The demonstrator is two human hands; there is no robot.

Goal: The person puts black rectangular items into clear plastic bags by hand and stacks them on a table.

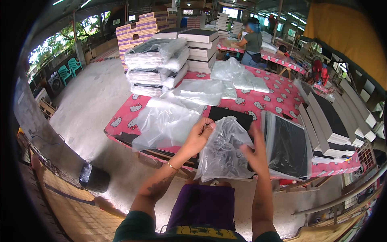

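Note:
A clear plastic bag [225, 155] hangs crumpled over the table's front edge before me. My left hand [202, 132] pinches its upper left corner between thumb and fingers. On the bag's other side, my right hand [256, 151] is slightly blurred, its thumb apart from its raised fingers; nothing shows in its grip. Behind the bag lies a flat black panel [231, 115], partly covered by it. A plastic-wrapped black panel [287, 145] lies to the right of my right hand. Loose clear bags [167, 121] spread out left of my left hand.
The table has a pink patterned cover [278, 86]. Wrapped panels [157, 60] and bare white-edged black panels [201, 44] are stacked at the back left. More panels [328, 121] lean in rows on the right. Another person [253, 44] works at a farther table.

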